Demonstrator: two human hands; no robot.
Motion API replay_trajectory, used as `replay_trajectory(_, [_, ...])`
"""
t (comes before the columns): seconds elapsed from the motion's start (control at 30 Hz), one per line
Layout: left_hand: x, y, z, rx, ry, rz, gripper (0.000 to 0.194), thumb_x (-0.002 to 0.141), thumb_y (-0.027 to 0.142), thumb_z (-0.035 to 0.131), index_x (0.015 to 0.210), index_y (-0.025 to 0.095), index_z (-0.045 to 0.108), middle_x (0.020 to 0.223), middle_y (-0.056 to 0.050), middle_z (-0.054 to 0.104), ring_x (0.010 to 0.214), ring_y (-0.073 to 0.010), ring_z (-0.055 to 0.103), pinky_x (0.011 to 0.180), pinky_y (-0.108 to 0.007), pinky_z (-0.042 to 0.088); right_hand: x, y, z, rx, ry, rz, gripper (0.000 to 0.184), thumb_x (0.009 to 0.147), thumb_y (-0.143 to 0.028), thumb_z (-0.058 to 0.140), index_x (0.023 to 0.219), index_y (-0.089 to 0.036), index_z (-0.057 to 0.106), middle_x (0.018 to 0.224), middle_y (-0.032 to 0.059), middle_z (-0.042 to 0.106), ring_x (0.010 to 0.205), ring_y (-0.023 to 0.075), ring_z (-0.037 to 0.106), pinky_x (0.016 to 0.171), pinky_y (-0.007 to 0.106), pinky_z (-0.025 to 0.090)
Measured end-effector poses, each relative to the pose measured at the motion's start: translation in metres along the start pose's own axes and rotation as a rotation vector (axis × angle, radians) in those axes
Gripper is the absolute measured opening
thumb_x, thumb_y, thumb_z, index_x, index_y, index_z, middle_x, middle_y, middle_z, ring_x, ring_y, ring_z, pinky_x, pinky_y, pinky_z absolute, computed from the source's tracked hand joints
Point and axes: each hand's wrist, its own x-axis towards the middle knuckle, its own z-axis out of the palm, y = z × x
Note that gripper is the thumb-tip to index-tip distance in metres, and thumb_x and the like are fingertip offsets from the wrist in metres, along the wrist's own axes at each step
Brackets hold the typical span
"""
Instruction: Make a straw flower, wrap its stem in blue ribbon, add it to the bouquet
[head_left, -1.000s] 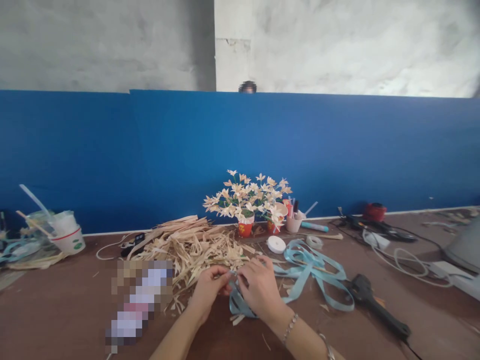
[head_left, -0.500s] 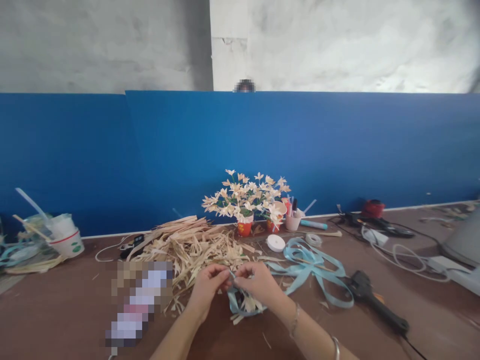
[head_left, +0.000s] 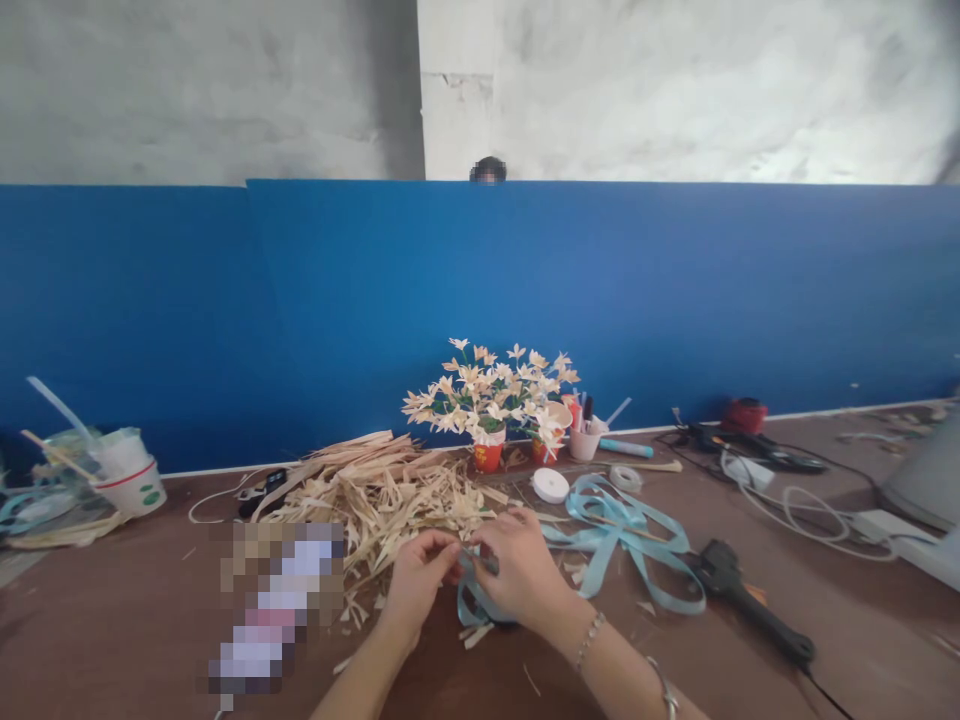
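Observation:
Fingers of my left hand (head_left: 422, 580) are pinched together in front of the straw pile, on a narrow end of light blue ribbon (head_left: 471, 603). My right hand (head_left: 523, 565) meets it from the other side, also in a pinch on the ribbon, with its back partly covering the work. Below the fingers the ribbon hangs in a loop near the table top. A dark item lies partly hidden under my right hand; its kind I cannot make out. Pale dry strips (head_left: 397, 490) are heaped just beyond my left hand.
Potted straw flowers (head_left: 491, 385) stand against the blue partition (head_left: 375, 280). A white ribbon roll (head_left: 551, 486) and loose blue ribbon (head_left: 637, 540) lie to the right, beside a black glue gun (head_left: 750, 600). A paper cup (head_left: 133, 487) stands far left. A person's head shows over the partition.
My right hand has turned and shifted slightly, its back now covering more of the ribbon loop and pale scraps below. My left hand stays nearly in place, still pinching.

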Motion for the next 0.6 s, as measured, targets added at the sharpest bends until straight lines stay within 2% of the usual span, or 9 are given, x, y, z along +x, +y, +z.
replay_trajectory(0.13, [-0.001,0.0,0.004,0.035,0.061,0.053,0.021,0.061,0.034,0.067,0.064,0.014,0.062,0.048,0.002,0.058,0.048,-0.0116,0.05,0.051,-0.022,0.039,-0.004,-0.005,0.006,-0.158,0.075,-0.04,0.015,0.069,-0.009,0.052,0.077,-0.021,0.057,0.073,0.0013,0.063,0.079,0.0172,0.053,0.092,0.037,0.023])
replay_trajectory(0.27, [-0.004,0.001,0.007,0.034,0.113,0.06,0.023,0.062,0.037,0.067,0.067,0.015,0.063,0.051,0.002,0.059,0.049,-0.0119,0.051,0.052,-0.022,0.04,-0.005,-0.008,0.01,-0.2,0.155,-0.053,0.009,0.076,-0.013,0.051,0.076,-0.021,0.057,0.072,0.0008,0.06,0.078,0.0169,0.051,0.094,0.038,0.019])
replay_trajectory(0.4, [-0.004,0.002,0.007,0.012,0.117,0.045,0.025,0.063,0.039,0.065,0.067,0.015,0.063,0.05,0.002,0.059,0.049,-0.0121,0.052,0.052,-0.022,0.041,-0.003,-0.007,0.01,-0.206,0.2,-0.145,0.013,0.081,-0.016,0.048,0.073,-0.02,0.057,0.067,0.0,0.06,0.074,0.0154,0.051,0.095,0.039,0.019])
replay_trajectory(0.5, [-0.002,0.005,0.002,0.026,0.086,0.032,0.023,0.062,0.036,0.066,0.068,0.015,0.064,0.05,0.001,0.061,0.05,-0.013,0.054,0.053,-0.023,0.042,-0.002,-0.006,0.006,-0.126,0.181,-0.146,0.015,0.08,-0.013,0.047,0.073,-0.02,0.058,0.067,0.0,0.061,0.073,0.0146,0.052,0.093,0.038,0.021])
replay_trajectory(0.6, [0.0,0.007,-0.004,0.06,0.021,0.023,0.022,0.06,0.033,0.069,0.071,0.015,0.066,0.054,-0.001,0.063,0.054,-0.0145,0.056,0.055,-0.024,0.044,0.001,-0.001,-0.002,0.094,0.049,0.019,0.014,0.076,-0.012,0.05,0.069,-0.019,0.06,0.067,-0.0004,0.063,0.072,0.0138,0.053,0.085,0.033,0.031])
